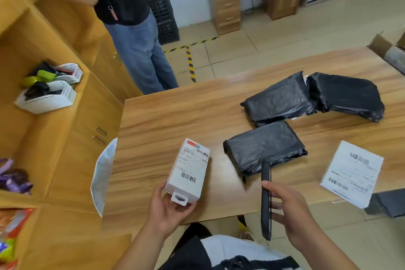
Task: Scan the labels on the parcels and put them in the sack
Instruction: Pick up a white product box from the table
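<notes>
The fingers of my left hand (168, 210) curl under the near end of a white rectangular cardboard box parcel (188, 171), thumb on its left side. I hold it above the near part of the light wooden table (175, 116), its barcoded shipping label facing up. To the left of that hand, the white woven sack (103, 173) hangs by the table's left edge with its mouth open; the box is not in it yet.

My right hand (289, 210) grips a slim black handheld scanner (266, 201), seen edge-on, thumb on its left edge and fingers wrapped behind. Its far tip overlaps the nearest black plastic-wrapped parcel (265, 147), which lies on the table. Two more black plastic-wrapped parcels sit further back, one (278, 98) touching the near parcel's far edge, the other (348, 96) against its right side. At the table's near right edge lies a flat white parcel (352, 171) with barcodes.
</notes>
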